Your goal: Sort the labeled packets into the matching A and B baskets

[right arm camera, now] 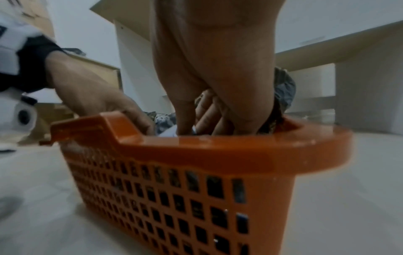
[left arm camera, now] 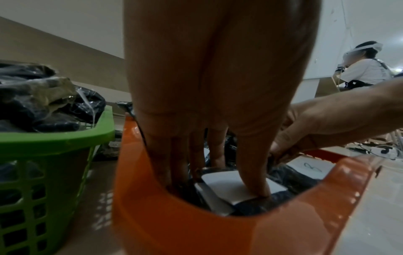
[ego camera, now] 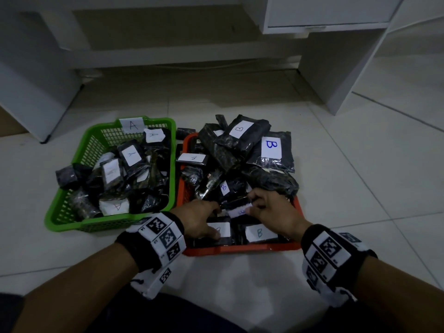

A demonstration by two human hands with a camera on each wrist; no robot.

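Note:
A green basket (ego camera: 67,219) (left arm camera: 54,141) with an A tag (ego camera: 132,125) stands on the left, full of black A packets. To its right an orange basket (ego camera: 240,248) (left arm camera: 196,233) (right arm camera: 218,150) is heaped with B packets. Both hands reach into its near end. My right hand (ego camera: 254,205) (right arm camera: 202,120) pinches a small black packet (ego camera: 236,209) with a white label. My left hand (ego camera: 211,217) (left arm camera: 218,163) points straight down, its thumb pressing the label of a flat packet (ego camera: 222,229) (left arm camera: 229,186). Another B packet (ego camera: 260,233) lies beside it.
The baskets sit side by side on a pale tiled floor. Large B packets (ego camera: 271,150) overhang the orange basket's far right rim. White furniture legs (ego camera: 336,75) and panels stand behind. In the left wrist view another person (left arm camera: 366,69) sits far off.

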